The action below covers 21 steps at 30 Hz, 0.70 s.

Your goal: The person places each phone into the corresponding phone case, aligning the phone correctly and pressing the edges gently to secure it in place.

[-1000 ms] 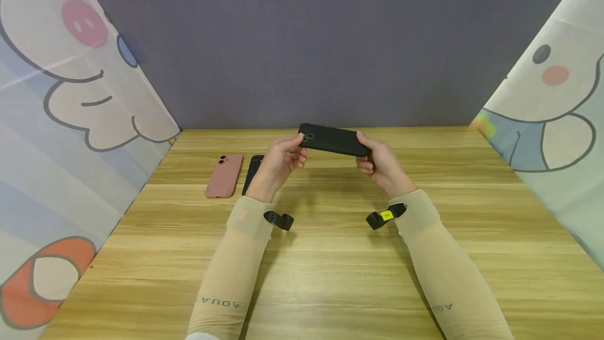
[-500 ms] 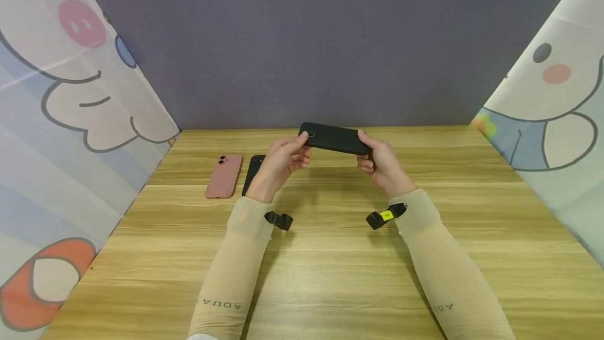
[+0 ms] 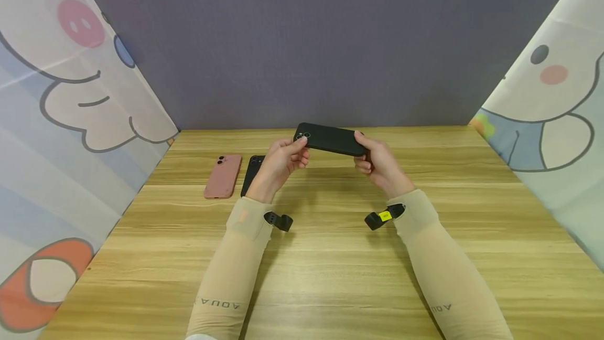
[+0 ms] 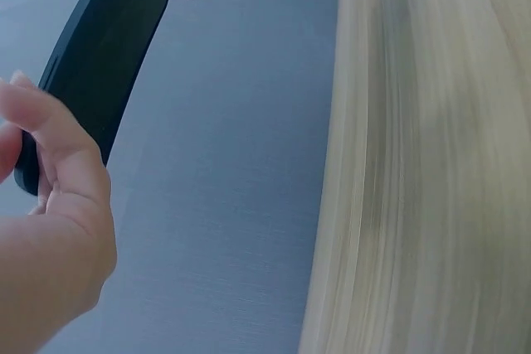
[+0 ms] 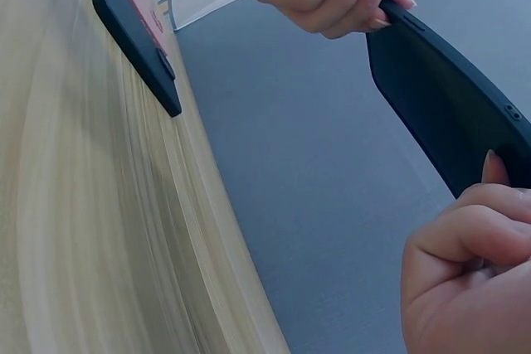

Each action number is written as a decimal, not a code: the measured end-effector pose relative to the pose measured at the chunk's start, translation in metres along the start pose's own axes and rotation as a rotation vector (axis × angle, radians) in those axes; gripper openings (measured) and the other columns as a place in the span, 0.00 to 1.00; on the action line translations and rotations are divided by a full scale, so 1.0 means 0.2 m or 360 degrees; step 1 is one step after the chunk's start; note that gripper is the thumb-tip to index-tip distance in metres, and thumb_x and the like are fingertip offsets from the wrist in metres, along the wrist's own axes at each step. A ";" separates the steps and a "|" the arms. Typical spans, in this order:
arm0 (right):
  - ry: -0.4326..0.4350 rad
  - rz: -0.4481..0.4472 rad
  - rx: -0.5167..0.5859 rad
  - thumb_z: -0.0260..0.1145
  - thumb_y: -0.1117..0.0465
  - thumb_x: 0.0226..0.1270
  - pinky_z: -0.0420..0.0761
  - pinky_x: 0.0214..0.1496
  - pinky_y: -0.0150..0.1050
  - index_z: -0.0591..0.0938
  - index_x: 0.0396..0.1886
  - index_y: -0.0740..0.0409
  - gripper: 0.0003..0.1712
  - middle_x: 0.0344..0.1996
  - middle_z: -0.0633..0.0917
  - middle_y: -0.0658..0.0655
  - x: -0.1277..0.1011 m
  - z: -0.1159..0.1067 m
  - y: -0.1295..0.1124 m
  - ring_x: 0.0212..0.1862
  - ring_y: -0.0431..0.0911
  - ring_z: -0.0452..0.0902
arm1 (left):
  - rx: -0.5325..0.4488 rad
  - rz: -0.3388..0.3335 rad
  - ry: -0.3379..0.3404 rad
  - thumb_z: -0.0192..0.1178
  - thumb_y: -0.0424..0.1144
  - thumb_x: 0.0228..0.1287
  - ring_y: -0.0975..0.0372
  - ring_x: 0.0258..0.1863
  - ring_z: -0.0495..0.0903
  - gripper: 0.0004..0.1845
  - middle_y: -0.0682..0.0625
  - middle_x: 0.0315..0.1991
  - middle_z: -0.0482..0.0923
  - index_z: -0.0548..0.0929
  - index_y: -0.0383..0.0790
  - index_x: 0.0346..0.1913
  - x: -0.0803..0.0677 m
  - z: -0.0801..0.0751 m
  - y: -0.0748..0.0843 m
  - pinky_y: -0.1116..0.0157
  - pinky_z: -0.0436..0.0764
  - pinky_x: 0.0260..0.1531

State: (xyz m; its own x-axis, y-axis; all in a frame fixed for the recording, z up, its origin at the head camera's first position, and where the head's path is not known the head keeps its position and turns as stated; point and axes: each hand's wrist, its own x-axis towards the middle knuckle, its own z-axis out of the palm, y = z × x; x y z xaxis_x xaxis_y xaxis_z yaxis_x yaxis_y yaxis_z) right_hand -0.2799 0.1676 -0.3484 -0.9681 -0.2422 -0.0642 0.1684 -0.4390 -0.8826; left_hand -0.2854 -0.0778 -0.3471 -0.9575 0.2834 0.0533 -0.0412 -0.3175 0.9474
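In the head view I hold a black phone (image 3: pixel 330 138) level above the back of the table, its camera side up. My left hand (image 3: pixel 279 164) pinches the camera end, thumb on top beside the round lenses. The opposite end is gripped by my right hand (image 3: pixel 381 166), with the thumb over its upper edge. From below, the right wrist view shows the dark underside of the phone (image 5: pixel 448 105) and its raised edge. A pink phone (image 3: pixel 223 176) lies at the left; next to it a second black phone (image 3: pixel 251 174) is partly hidden by my left hand.
The wooden table (image 3: pixel 325 277) runs back to a grey-purple wall panel (image 3: pixel 325 46). Printed cartoon curtains (image 3: pixel 42 119) hang on both sides. A black strap device (image 3: pixel 279 221) sits on the left wrist, another (image 3: pixel 384 216) on the right.
The held phone tips slightly and then returns, with a small shift to the left. The left thumb slides over the lenses and back, so both show again. The phones on the table stay put.
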 end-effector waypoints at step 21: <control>-0.0022 -0.0056 0.0011 0.61 0.51 0.78 0.57 0.16 0.29 0.89 0.37 0.54 0.16 0.15 0.68 0.49 -0.01 0.03 0.02 0.11 0.38 0.55 | -0.0030 0.0011 -0.0018 0.64 0.38 0.73 0.62 0.23 0.80 0.10 0.49 0.25 0.82 0.85 0.38 0.33 0.01 0.08 -0.05 0.70 0.80 0.26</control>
State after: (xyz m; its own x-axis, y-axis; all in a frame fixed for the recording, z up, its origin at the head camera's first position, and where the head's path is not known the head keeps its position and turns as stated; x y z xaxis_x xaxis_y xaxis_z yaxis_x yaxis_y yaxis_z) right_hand -0.2757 0.1622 -0.3487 -0.9708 -0.2386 -0.0265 0.1355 -0.4534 -0.8809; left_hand -0.2822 -0.0600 -0.3509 -0.9545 0.2915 0.0633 -0.0403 -0.3363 0.9409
